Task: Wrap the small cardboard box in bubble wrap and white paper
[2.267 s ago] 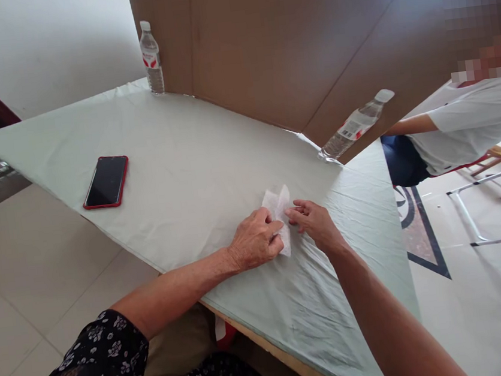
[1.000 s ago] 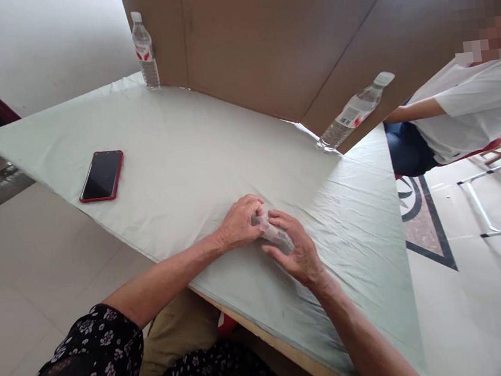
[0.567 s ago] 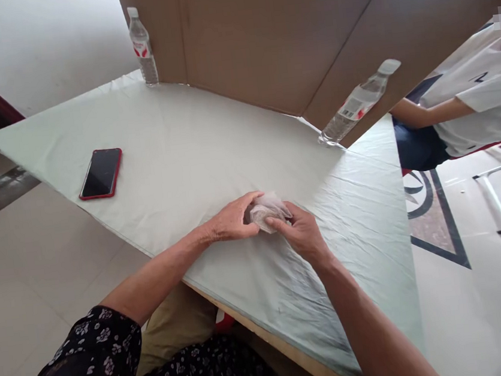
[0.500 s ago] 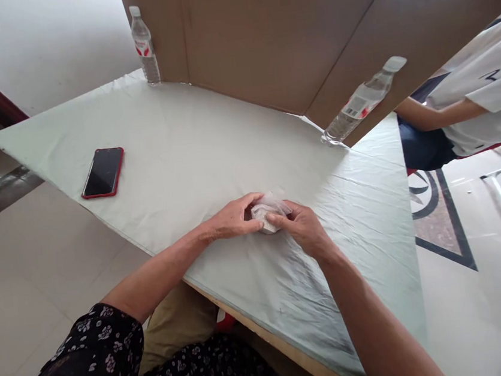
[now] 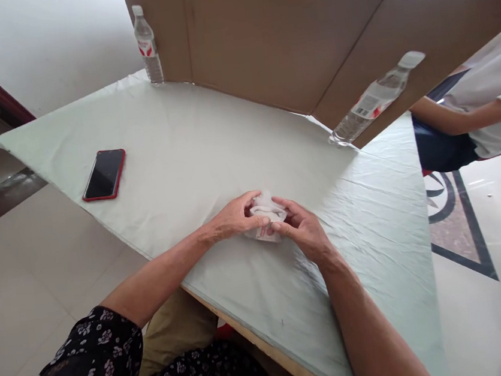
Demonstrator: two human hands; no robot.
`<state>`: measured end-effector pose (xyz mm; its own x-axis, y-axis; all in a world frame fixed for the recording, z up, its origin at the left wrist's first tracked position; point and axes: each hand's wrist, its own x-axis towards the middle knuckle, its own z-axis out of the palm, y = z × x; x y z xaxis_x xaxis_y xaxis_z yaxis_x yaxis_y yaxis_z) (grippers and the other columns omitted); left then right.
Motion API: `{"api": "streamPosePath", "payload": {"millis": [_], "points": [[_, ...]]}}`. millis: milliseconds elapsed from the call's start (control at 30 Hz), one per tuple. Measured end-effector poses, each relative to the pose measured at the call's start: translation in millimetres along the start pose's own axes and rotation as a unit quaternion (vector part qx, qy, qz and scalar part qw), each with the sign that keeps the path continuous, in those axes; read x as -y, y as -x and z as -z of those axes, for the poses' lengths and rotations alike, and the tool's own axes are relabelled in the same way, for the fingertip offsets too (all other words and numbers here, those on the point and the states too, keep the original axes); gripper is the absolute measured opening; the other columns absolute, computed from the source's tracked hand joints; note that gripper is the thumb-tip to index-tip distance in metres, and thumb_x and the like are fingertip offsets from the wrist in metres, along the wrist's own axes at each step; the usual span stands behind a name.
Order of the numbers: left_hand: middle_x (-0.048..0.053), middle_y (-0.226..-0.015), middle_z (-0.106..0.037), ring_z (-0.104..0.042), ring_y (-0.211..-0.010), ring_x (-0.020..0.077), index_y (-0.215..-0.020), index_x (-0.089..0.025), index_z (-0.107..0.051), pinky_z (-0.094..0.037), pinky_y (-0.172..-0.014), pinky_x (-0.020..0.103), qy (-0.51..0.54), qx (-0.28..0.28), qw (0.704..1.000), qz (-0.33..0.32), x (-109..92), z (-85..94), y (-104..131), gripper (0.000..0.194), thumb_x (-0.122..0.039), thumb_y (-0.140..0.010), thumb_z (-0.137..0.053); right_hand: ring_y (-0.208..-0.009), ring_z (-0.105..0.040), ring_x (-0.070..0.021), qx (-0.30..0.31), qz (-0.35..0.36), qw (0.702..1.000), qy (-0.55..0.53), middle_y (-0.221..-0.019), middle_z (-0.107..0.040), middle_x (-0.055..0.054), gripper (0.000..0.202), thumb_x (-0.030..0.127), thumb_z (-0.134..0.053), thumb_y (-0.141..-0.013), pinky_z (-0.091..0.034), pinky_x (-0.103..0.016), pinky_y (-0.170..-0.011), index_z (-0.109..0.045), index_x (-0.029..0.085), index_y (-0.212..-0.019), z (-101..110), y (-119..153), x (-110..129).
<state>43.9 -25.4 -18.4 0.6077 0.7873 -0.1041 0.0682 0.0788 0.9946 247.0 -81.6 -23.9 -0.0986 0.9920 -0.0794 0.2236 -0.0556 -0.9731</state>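
Between my hands, just above the near part of the cloth-covered table, is a small white plastic bag (image 5: 268, 213). It is crumpled, partly see-through, with a bit of red print low on its front and something pale inside that I cannot make out. My left hand (image 5: 235, 215) holds the bag's left side, thumb in front and fingers behind. On the right side, my right hand (image 5: 302, 227) pinches the bag's edge, thumb low in front and index finger reaching round the back.
A phone in a red case (image 5: 104, 174) lies at the left. One water bottle (image 5: 147, 46) stands upright by the brown cardboard panel (image 5: 251, 37); another bottle (image 5: 376, 101) is at the panel's right part. A person in white (image 5: 490, 106) sits beyond the table's right edge.
The bag's folds have opened up, and red print now shows on its lower front. My right thumb has shifted from the bag's middle to its right edge. The view has turned slightly left.
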Motion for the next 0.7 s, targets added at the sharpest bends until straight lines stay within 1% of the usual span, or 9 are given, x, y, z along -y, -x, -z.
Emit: {"api": "streamPosePath", "payload": {"millis": [33,67,167,233,300,400,533,633,700], "points": [[0.02,-0.141,-0.056,-0.056,-0.129,0.0317,-0.149,-0.013,-0.038,-0.045,-0.107,0.044,0.022,0.013,1.0,0.003,0.4,0.4,-0.2,0.086,-0.034,-0.075,-0.076,-0.083,-0.069,-0.0221,-0.003,0.003,1.0,0.009,-0.094,-0.074,-0.006,0.076,0.053,-0.077,-0.075,-0.056,-0.039,-0.078,-0.052,0.02,-0.138,-0.3,-0.3,-1.0],[0.022,-0.144,-0.052,-0.053,-0.132,0.0323,-0.152,-0.012,-0.035,-0.043,-0.109,0.045,0.043,0.021,0.999,0.008,1.0,0.9,-0.5,0.09,-0.034,-0.075,-0.077,-0.086,-0.069,-0.0225,-0.017,0.016,0.999,0.025,-0.099,-0.074,-0.007,0.075,0.054,-0.077,-0.075,-0.055,-0.039,-0.079,-0.052,0.021,-0.138,-0.3,-0.7,-2.2],[0.025,-0.148,-0.047,-0.052,-0.134,0.0332,-0.155,-0.012,-0.028,-0.04,-0.112,0.047,0.087,0.009,0.996,0.036,2.5,1.7,-1.5,0.099,-0.034,-0.073,-0.08,-0.107,-0.064,-0.0262,-0.094,0.086,0.988,0.089,-0.126,-0.066,-0.012,0.07,0.056,-0.077,-0.072,-0.052,-0.043,-0.089,-0.056,0.025,-0.131,0.8,-2.1,-6.2],[0.025,-0.149,-0.046,-0.055,-0.131,0.0337,-0.156,-0.014,-0.025,-0.042,-0.11,0.048,0.108,0.004,0.993,0.048,2.3,1.6,-1.6,0.105,-0.034,-0.071,-0.083,-0.123,-0.057,-0.0292,-0.122,0.119,0.978,0.119,-0.138,-0.058,-0.013,0.064,0.058,-0.076,-0.072,-0.05,-0.046,-0.094,-0.058,0.026,-0.124,2.1,-2.6,-8.6],[0.025,-0.147,-0.048,-0.058,-0.127,0.0332,-0.157,-0.015,-0.023,-0.046,-0.106,0.046,0.126,0.014,0.991,0.047,1.2,1.2,-1.0,0.108,-0.034,-0.07,-0.084,-0.13,-0.053,-0.031,-0.116,0.133,0.976,0.132,-0.142,-0.055,-0.014,0.059,0.06,-0.074,-0.073,-0.049,-0.047,-0.096,-0.059,0.025,-0.118,3.1,-2.7,-10.1],[0.023,-0.143,-0.053,-0.062,-0.12,0.031,-0.158,-0.015,-0.021,-0.049,-0.1,0.043,0.137,0.027,0.989,0.039,-0.5,0.9,0.3,0.111,-0.033,-0.069,-0.085,-0.134,-0.05,-0.0324,-0.083,0.136,0.976,0.148,-0.146,-0.052,-0.014,0.055,0.061,-0.075,-0.073,-0.046,-0.049,-0.102,-0.063,0.025,-0.113,3.6,-2.8,-11.2],[0.021,-0.14,-0.055,-0.066,-0.11,0.0269,-0.158,-0.017,-0.019,-0.051,-0.094,0.04,0.148,0.043,0.988,0.031,-0.7,0.8,1.8,0.11,-0.031,-0.071,-0.084,-0.141,-0.044,-0.0337,-0.046,0.127,0.979,0.156,-0.152,-0.047,-0.012,0.052,0.06,-0.076,-0.074,-0.036,-0.055,-0.113,-0.067,0.027,-0.113,3.9,-2.7,-10.4],[0.02,-0.137,-0.057,-0.068,-0.104,0.0245,-0.159,-0.02,-0.018,-0.052,-0.091,0.038,0.152,0.056,0.987,0.025,-0.7,0.3,2.8,0.107,-0.031,-0.073,-0.083,-0.144,-0.04,-0.0341,-0.024,0.121,0.981,0.153,-0.155,-0.045,-0.011,0.047,0.058,-0.075,-0.075,-0.033,-0.056,-0.116,-0.07,0.028,-0.11,4.3,-2.6,-7.1],[0.018,-0.135,-0.059,-0.069,-0.103,0.0239,-0.158,-0.021,-0.02,-0.052,-0.091,0.038,0.145,0.059,0.987,0.025,-0.7,0.1,3.1,0.105,-0.031,-0.074,-0.082,-0.145,-0.038,-0.0346,-0.006,0.122,0.982,0.144,-0.154,-0.047,-0.01,0.043,0.058,-0.074,-0.077,-0.033,-0.056,-0.116,-0.071,0.028,-0.107,4.3,-2.8,-4.0]]}}
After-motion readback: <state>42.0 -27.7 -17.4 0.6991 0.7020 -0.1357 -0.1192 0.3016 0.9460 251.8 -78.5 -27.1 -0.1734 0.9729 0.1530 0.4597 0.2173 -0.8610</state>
